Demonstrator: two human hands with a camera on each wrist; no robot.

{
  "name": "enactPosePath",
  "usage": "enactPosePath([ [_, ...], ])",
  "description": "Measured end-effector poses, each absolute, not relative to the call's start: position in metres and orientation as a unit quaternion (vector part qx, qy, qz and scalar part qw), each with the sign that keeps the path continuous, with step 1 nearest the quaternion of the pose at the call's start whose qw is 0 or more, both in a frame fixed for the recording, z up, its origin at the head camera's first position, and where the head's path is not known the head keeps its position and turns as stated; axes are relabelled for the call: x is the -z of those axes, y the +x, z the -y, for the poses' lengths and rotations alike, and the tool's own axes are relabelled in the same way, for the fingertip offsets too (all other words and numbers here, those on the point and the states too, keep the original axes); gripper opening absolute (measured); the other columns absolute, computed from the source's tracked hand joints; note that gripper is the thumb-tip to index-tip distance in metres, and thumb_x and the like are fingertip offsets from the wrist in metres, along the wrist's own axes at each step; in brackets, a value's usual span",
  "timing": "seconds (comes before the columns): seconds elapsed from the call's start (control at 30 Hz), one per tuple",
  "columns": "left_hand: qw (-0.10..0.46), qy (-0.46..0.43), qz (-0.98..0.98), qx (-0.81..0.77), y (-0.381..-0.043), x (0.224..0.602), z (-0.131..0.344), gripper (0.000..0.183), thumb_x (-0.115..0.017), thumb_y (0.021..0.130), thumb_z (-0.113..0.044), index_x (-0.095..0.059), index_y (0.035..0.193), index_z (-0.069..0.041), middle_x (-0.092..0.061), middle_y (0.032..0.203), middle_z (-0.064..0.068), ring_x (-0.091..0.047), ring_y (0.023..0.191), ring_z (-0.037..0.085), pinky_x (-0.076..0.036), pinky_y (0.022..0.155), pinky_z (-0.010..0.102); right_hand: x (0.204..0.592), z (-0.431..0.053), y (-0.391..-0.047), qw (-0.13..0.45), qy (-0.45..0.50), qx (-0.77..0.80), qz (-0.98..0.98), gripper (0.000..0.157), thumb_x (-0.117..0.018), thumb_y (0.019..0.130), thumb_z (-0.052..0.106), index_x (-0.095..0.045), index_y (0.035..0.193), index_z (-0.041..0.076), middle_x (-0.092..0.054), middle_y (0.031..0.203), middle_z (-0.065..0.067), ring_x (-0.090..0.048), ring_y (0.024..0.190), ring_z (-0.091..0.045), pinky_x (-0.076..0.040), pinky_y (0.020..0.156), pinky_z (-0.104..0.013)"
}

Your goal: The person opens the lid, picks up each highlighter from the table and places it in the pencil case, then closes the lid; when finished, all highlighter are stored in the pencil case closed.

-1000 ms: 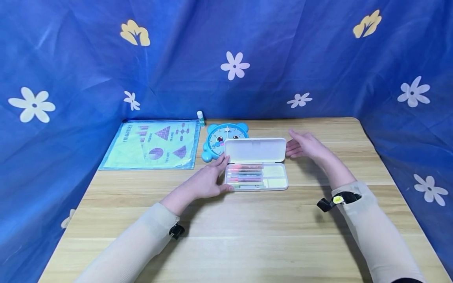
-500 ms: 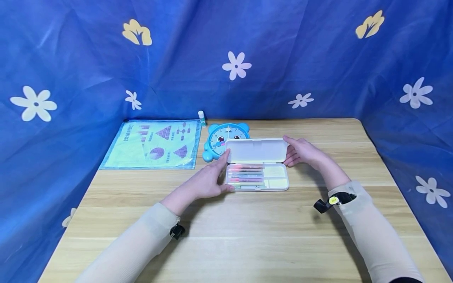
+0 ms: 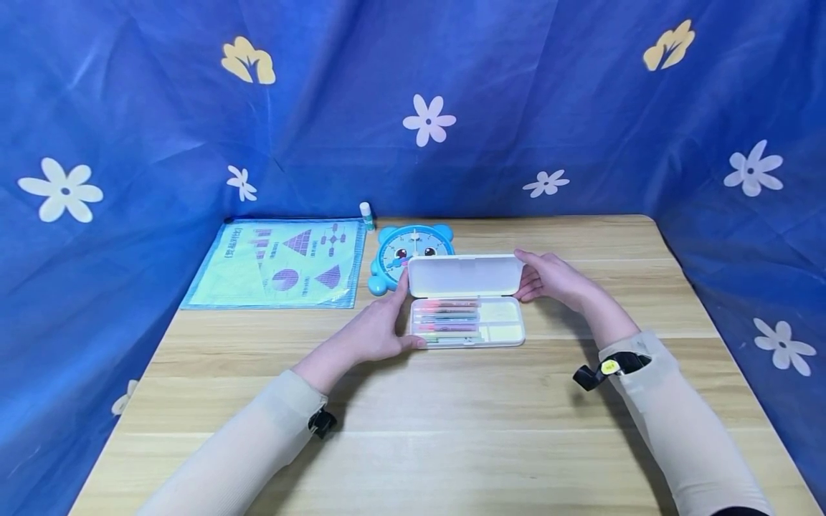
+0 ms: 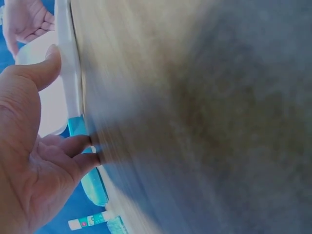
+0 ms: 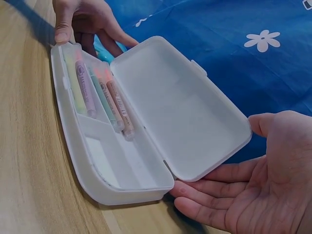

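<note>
A white pencil case (image 3: 506,333) lies on the table with its lid (image 3: 466,276) raised at the back. Several highlighter pens (image 3: 447,320) in different colours lie in its left part; the right part shows a bare white bottom (image 5: 129,161). My left hand (image 3: 377,331) grips the case's left end, thumb at the front corner and fingers towards the back. At the lid's right edge, my right hand (image 3: 553,279) holds on with the thumb on the rim; its other fingers (image 5: 209,195) reach under and behind the lid near the hinge.
Behind the case stands a blue animal-shaped clock (image 3: 390,251), partly covered by the lid. A glue stick (image 3: 366,216) stands near the back edge. To the left lies a light-blue zip folder (image 3: 277,265) with printed charts. A blue flowered cloth (image 3: 323,143) borders the wooden table (image 3: 452,444).
My right hand has moved left from beside the lid to take hold of its right edge. The lid's top edge now sits slightly lower. The left hand stays at the case's left end.
</note>
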State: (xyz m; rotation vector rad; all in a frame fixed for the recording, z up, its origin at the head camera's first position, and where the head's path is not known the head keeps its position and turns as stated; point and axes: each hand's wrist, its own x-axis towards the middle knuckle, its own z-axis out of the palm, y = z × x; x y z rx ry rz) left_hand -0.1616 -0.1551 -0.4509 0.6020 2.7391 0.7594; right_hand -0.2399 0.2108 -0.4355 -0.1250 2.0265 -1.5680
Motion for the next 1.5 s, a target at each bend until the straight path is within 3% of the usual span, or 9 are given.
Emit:
enactPosePath([
  [0.37, 0.089, 0.208, -0.920, -0.321, -0.163, 0.454, 0.157, 0.127, -0.090, 0.082, -0.052, -0.009, 0.171, -0.009, -0.047, 0.160, 0.019, -0.048, 0.144, 0.032, -0.034, 0.122, 0.045, 0.441, -0.217, -0.235, 0.283, -0.061, 0.623, -0.727, 0.066, -0.046, 0.113, 0.043, -0.060, 0.127, -0.020, -0.069, 0.110, -0.027, -0.070, 0.102, -0.034, -0.058, 0.098, -0.045],
  [0.6, 0.109, 0.171, -0.907, -0.370, -0.171, 0.442, 0.154, 0.081, -0.053, 0.108, -0.055, -0.034, 0.163, 0.001, -0.046, 0.158, 0.019, -0.049, 0.144, 0.034, -0.037, 0.120, 0.046, 0.445, -0.220, -0.232, 0.268, -0.090, 0.655, -0.700, 0.055, -0.047, 0.114, 0.029, -0.060, 0.124, -0.023, -0.073, 0.106, -0.021, -0.071, 0.101, -0.032, -0.055, 0.102, -0.046],
  [0.73, 0.113, 0.135, -0.906, -0.385, -0.174, 0.434, 0.150, 0.079, -0.034, 0.112, -0.061, -0.047, 0.155, 0.004, -0.050, 0.155, 0.022, -0.046, 0.145, 0.041, -0.037, 0.120, 0.052, 0.447, -0.221, -0.231, 0.261, -0.098, 0.665, -0.692, 0.049, -0.048, 0.114, 0.026, -0.061, 0.121, -0.021, -0.073, 0.103, -0.017, -0.071, 0.101, -0.031, -0.054, 0.103, -0.047],
  [0.93, 0.118, 0.090, -0.904, -0.401, -0.177, 0.430, 0.148, 0.081, -0.026, 0.111, -0.064, -0.065, 0.143, -0.001, -0.061, 0.145, 0.023, -0.053, 0.139, 0.044, -0.040, 0.116, 0.058, 0.449, -0.223, -0.228, 0.252, -0.105, 0.666, -0.694, 0.047, -0.048, 0.114, 0.024, -0.060, 0.126, -0.020, -0.073, 0.109, -0.018, -0.069, 0.104, -0.031, -0.053, 0.105, -0.048],
  [1.13, 0.133, 0.071, -0.906, -0.395, -0.179, 0.426, 0.147, 0.087, -0.023, 0.109, -0.069, -0.072, 0.135, -0.001, -0.069, 0.131, 0.023, -0.064, 0.124, 0.042, -0.051, 0.103, 0.057, 0.450, -0.224, -0.224, 0.247, -0.114, 0.669, -0.692, 0.048, -0.049, 0.113, 0.020, -0.057, 0.131, -0.024, -0.074, 0.113, -0.016, -0.070, 0.105, -0.026, -0.053, 0.106, -0.045],
  [1.23, 0.136, 0.064, -0.910, -0.385, -0.179, 0.423, 0.147, 0.089, -0.023, 0.108, -0.070, -0.078, 0.120, -0.001, -0.072, 0.102, 0.019, -0.067, 0.097, 0.035, -0.054, 0.084, 0.050, 0.450, -0.225, -0.223, 0.246, -0.120, 0.668, -0.692, 0.050, -0.050, 0.113, 0.020, -0.055, 0.133, -0.025, -0.074, 0.117, -0.018, -0.070, 0.108, -0.025, -0.052, 0.107, -0.045],
  [1.37, 0.144, 0.069, -0.913, -0.375, -0.180, 0.422, 0.148, 0.087, -0.024, 0.109, -0.069, -0.077, 0.100, -0.001, -0.048, 0.069, 0.010, -0.050, 0.068, 0.029, -0.044, 0.062, 0.043, 0.450, -0.226, -0.222, 0.244, -0.124, 0.664, -0.696, 0.050, -0.050, 0.113, 0.021, -0.055, 0.134, -0.025, -0.071, 0.125, -0.025, -0.070, 0.113, -0.028, -0.050, 0.109, -0.047],
  [1.43, 0.151, 0.083, -0.912, -0.371, -0.181, 0.422, 0.150, 0.088, -0.024, 0.109, -0.069, -0.077, 0.111, 0.001, -0.057, 0.077, 0.011, -0.056, 0.076, 0.029, -0.050, 0.070, 0.045, 0.450, -0.226, -0.221, 0.244, -0.123, 0.661, -0.699, 0.049, -0.049, 0.113, 0.020, -0.055, 0.134, -0.024, -0.069, 0.127, -0.027, -0.069, 0.114, -0.030, -0.050, 0.110, -0.046],
  [1.5, 0.155, 0.100, -0.909, -0.373, -0.181, 0.422, 0.152, 0.087, -0.025, 0.109, -0.068, -0.073, 0.130, 0.002, -0.071, 0.104, 0.020, -0.067, 0.100, 0.035, -0.055, 0.091, 0.051, 0.451, -0.228, -0.221, 0.244, -0.129, 0.654, -0.704, 0.049, -0.049, 0.113, 0.020, -0.054, 0.135, -0.024, -0.067, 0.130, -0.029, -0.069, 0.116, -0.030, -0.050, 0.110, -0.044],
])
